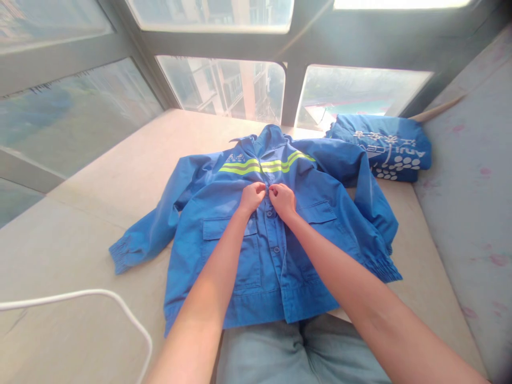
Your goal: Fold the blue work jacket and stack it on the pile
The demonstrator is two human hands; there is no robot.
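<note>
A blue jacket (232, 256) with yellow-green reflective stripes lies spread face up, its collar toward the window and its sleeves out to the sides. At the middle of its front, just below the stripes, my left hand (253, 196) pinches the left edge of the front opening. Close beside it, my right hand (282, 199) pinches the facing edge. The fingertips of both hands nearly meet. Below them, round buttons show on the placket, and the lower front edges lie loosely together. Whatever small part lies between my fingertips is hidden.
Folded blue garments (380, 141) with white print lie at the back right by the wall (468, 176). A white cable (100, 292) curves across the pale surface (100, 197) at the front left. Window frames (224, 44) rise behind. My legs are at the near edge.
</note>
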